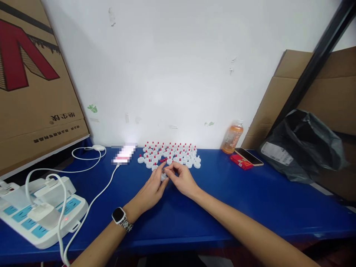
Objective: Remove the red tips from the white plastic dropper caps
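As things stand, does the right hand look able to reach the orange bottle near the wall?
Probably yes: bare blue table lies between the white caps and the orange bottle, and nothing tall blocks the way, though the right hand is busy at a white piece.

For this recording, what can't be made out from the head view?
All in the head view:
White piece in the left hand: partly covered by both hands.
Right hand: its own fingers hide whether it pinches anything.
White caps, mostly red-tipped: small and overlapping, so no sure count.
Lit screen: pixelated, content unreadable.
Power strip: far end cut off by the left edge.
Dark plastic bag: its folds hide any contents.
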`<act>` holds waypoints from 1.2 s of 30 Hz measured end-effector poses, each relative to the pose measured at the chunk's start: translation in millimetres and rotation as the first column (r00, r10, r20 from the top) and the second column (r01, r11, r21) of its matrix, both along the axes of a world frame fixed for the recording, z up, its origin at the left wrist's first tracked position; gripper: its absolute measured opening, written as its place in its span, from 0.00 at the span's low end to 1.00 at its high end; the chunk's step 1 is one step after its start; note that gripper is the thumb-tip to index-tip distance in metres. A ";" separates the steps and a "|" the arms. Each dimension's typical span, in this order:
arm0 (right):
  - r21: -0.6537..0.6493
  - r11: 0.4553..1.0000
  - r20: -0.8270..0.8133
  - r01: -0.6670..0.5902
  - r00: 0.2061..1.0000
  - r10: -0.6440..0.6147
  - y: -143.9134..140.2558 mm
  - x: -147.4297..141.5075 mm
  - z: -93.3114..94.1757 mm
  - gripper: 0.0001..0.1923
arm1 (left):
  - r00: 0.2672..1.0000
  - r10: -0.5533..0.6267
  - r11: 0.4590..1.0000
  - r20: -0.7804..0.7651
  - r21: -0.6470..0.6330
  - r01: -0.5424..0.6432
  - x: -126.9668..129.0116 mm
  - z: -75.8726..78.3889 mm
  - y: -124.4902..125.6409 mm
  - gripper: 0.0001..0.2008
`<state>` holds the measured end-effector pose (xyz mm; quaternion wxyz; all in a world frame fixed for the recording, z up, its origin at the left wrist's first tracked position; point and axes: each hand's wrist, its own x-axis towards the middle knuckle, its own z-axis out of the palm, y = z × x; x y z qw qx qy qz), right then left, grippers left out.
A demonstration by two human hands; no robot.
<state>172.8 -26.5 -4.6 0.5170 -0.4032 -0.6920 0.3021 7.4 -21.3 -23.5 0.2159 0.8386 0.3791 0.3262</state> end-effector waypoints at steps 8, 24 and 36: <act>0.230 0.973 0.506 -0.008 0.855 -0.113 23.3 40.4 5.2 0.06 | 0.993 0.111 0.986 -0.041 0.126 -0.105 3.7 11.3 3.1 0.20; 0.226 0.951 0.640 0.209 0.705 -0.307 47.1 68.8 -3.6 0.15 | 0.992 0.126 0.985 0.020 -0.121 -0.123 101.7 6.0 52.3 0.27; 0.437 0.868 0.672 0.236 0.557 -0.489 57.8 49.2 11.8 0.13 | 0.999 0.045 0.999 -0.028 0.003 -0.045 25.6 7.6 -7.5 0.15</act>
